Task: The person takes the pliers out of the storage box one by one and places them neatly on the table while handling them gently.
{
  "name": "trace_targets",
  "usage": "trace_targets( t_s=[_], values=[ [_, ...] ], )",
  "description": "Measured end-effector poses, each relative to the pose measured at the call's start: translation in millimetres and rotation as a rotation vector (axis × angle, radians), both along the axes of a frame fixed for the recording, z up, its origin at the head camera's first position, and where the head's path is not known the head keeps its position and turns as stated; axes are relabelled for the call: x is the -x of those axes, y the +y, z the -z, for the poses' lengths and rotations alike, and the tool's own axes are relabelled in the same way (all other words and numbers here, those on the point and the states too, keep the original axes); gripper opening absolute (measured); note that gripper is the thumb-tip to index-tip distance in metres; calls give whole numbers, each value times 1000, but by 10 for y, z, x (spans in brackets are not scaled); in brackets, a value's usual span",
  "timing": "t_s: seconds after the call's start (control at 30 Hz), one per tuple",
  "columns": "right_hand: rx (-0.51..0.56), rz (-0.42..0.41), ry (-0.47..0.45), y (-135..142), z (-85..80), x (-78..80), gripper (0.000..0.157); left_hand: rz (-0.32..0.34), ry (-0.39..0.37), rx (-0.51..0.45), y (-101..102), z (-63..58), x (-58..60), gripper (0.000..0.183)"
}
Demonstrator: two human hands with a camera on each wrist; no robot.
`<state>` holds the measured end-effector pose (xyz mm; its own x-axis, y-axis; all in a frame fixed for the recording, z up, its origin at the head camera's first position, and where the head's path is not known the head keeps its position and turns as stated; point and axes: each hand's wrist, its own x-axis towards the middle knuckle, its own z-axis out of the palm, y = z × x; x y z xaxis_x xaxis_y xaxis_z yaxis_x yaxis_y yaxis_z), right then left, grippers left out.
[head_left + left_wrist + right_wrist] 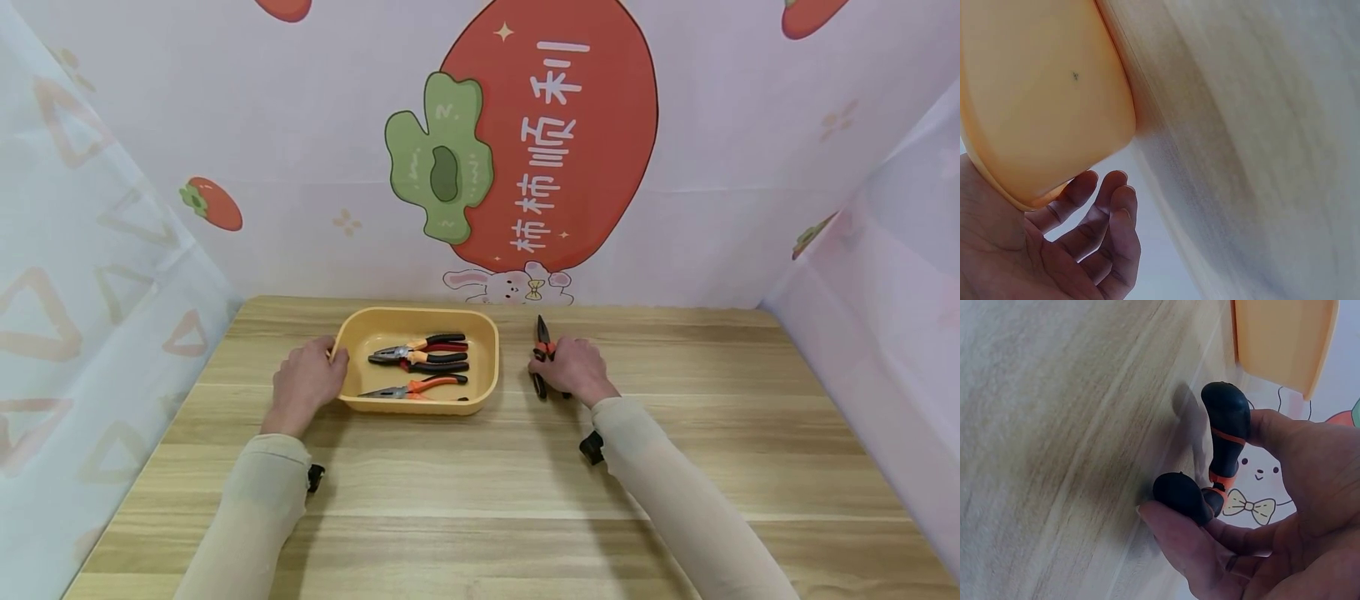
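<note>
A yellow plastic box (420, 407) stands on the table, its left end held at the rim by my left hand (306, 382). In the left wrist view the fingers (1124, 206) curl beside the box's end wall (1047, 94). Inside the box lie several pliers, among them orange-handled needle-nose pliers (420, 387) near the front wall. To the right of the box, my right hand (576, 367) grips another pair of needle-nose pliers (543, 330), jaws pointing away from me. Their black-and-orange handles (1229, 409) stand spread apart between thumb and fingers in the right wrist view.
The wooden table (450, 500) runs back to a printed cloth wall (712, 167), close behind the box. Cloth also hangs at the left and right sides. A dark wrist camera (592, 447) sits under the right sleeve.
</note>
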<state>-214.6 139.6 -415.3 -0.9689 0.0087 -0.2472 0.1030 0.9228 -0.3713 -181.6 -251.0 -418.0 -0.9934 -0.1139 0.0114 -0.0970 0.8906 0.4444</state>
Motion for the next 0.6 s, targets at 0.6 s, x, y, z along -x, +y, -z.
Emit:
trace_targets(
  t_s=[0.6],
  values=[
    [-45, 2, -17, -21, 37, 3, 41, -3, -7, -13, 11, 2, -1, 38]
  ],
)
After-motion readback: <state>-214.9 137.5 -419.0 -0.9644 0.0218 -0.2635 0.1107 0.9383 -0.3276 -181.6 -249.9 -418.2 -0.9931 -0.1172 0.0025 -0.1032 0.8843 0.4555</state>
